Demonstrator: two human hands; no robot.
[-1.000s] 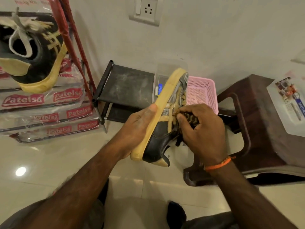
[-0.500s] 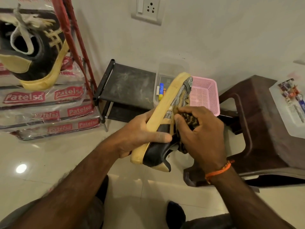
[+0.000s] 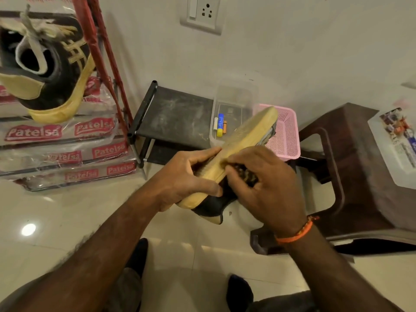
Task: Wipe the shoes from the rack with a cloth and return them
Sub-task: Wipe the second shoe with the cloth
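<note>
Far left: second black-and-tan sneaker (image 3: 45,70) sits heel toward camera atop a stack of clear "Patelsa" packets (image 3: 60,143), a red metal frame (image 3: 105,70) leaning just beside it. Low black shoe rack (image 3: 177,118) against the wall, top shelf dusty; clear plastic tub (image 3: 234,102) on its right end with a blue-and-yellow tube and batteries inside, pink mesh basket (image 3: 286,134) beside that. Centre, held above the tiled floor (image 3: 56,221): black sneaker (image 3: 225,167) turned on its side, tan sole facing up and left, toe pointing toward the basket. Left hand (image 3: 182,179) grips the sole near the heel, thumb over the top edge, fingers curled around the underside. Right hand (image 3: 267,188), orange thread band at the wrist, has its grip clamped on a dark patterned cloth (image 3: 244,174), pressed against the shoe's upper just below the sole edge. Right: dark brown plastic stool (image 3: 351,167), a clear lidded box (image 3: 396,143) resting on its top.
</note>
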